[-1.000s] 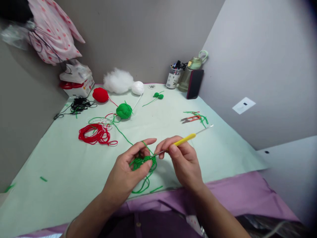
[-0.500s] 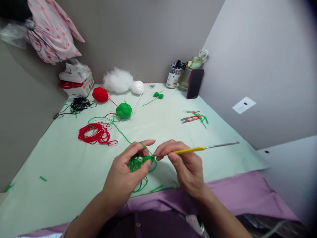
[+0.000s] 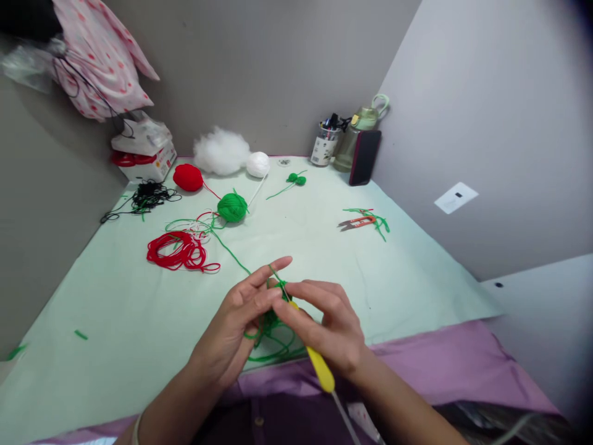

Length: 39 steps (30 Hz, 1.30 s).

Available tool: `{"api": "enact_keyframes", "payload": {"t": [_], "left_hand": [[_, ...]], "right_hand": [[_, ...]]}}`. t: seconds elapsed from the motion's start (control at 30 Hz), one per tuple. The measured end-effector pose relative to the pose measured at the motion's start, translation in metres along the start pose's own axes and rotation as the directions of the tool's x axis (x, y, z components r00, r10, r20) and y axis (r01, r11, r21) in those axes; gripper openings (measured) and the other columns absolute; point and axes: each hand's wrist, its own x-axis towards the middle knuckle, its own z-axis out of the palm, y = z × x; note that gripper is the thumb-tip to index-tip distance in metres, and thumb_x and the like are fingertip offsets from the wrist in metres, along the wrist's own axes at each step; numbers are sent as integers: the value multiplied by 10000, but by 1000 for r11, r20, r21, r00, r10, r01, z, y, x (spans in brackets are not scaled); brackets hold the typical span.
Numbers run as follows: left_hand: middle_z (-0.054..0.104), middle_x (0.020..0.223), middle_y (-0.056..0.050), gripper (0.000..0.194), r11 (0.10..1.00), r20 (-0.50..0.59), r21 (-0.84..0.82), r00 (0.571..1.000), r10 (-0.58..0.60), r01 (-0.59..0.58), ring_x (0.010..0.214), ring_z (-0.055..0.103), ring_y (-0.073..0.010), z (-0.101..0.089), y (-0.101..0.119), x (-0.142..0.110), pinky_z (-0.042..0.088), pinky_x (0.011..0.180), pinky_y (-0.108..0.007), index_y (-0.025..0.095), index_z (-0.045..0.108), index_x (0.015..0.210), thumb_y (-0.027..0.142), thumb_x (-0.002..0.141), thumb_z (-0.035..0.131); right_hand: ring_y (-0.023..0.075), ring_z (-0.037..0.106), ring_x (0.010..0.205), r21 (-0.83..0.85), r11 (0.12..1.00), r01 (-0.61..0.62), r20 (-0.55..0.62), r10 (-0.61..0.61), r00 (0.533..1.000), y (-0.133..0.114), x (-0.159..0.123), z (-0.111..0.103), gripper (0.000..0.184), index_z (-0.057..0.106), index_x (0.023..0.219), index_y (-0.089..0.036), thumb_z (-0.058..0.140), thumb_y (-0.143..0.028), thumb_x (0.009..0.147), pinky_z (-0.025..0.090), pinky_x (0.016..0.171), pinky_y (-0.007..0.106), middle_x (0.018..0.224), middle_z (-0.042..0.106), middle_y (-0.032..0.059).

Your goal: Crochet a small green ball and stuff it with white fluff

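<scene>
My left hand (image 3: 236,324) pinches a small piece of green crochet (image 3: 273,316), partly hidden by my fingers. Green yarn runs over its raised index finger and back to the green yarn ball (image 3: 232,207). In my right hand (image 3: 328,321) is a yellow-handled crochet hook (image 3: 320,369); its thin front end meets the green piece, and its other metal end points down toward my lap. The fingertips of both hands almost touch. Loose loops of green yarn (image 3: 278,357) hang below the piece onto the table edge.
Coiled red yarn (image 3: 178,250), a red ball (image 3: 188,177), a white ball (image 3: 258,164) and black yarn (image 3: 151,196) lie to the left and back. Thread snips (image 3: 357,223) rest on green scraps at right. A phone (image 3: 365,157) leans against a bottle (image 3: 347,145).
The hook has swung from pointing right to pointing down toward me. My right hand has moved left and closer to my left hand, and the green piece has turned.
</scene>
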Motion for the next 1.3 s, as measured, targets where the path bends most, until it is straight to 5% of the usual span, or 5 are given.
{"api": "enact_keyframes", "payload": {"t": [0.1,0.3,0.87,1.03,1.3], "left_hand": [[665,829,-10,515,998,24,-55,999,-23,24,761,605,-115,-3,3,1,478,737,-198,226,739,1299,303,803,855],[638,849,-6,390,998,-36,-20,998,58,-59,703,566,-105,-4,5,0,440,654,-211,213,806,1151,271,771,873],[681,926,-31,255,582,67,704,853,517,-408,860,613,-202,-8,10,-8,480,800,-289,292,803,1155,267,917,715],[665,903,-16,369,796,21,536,948,318,-279,848,612,-184,-10,10,-6,493,772,-263,309,766,1252,344,885,775],[697,936,4,396,955,-2,229,980,197,-191,900,620,-137,-1,0,-1,487,810,-195,330,780,1223,316,833,849]], "right_hand": [[215,731,944,120,991,65,-89,-54,995,3,4,0,314,752,1216,-293,630,-119,985,623,805,359,1054,770,71],[155,651,671,583,785,-213,-136,352,926,6,9,6,177,777,981,-239,610,-274,1025,542,621,314,845,712,37],[147,653,673,547,804,-232,-133,358,924,2,8,-4,164,793,983,-243,633,-257,1015,541,636,305,848,712,31],[157,652,680,614,733,-292,-14,380,925,7,15,-5,164,784,943,-230,668,-334,993,548,639,311,840,720,33],[226,735,963,186,982,-20,-142,47,989,-1,6,5,285,768,1179,-303,622,-137,998,613,792,382,1058,791,71]]}}
